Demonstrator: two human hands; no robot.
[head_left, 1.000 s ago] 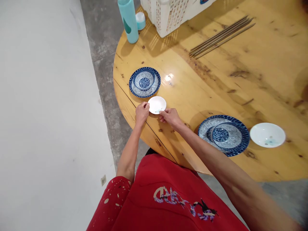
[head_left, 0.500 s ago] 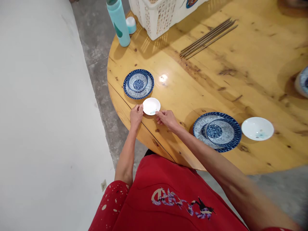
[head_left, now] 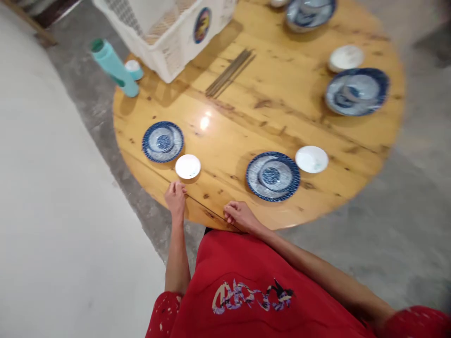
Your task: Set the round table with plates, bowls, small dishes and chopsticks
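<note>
Two far plates [head_left: 383, 87] blur, one cut off by the top edge, as is the basket [head_left: 183, 51]. The wooden table [head_left: 229, 145] stands on grey floor [head_left: 369, 234] beside a white wall [head_left: 63, 211]. The left hand [head_left: 175, 197] and right hand [head_left: 239, 215] have left the white dish [head_left: 188, 166], just beside the left plate [head_left: 179, 142]; their fingers are curled in, bare.
</note>
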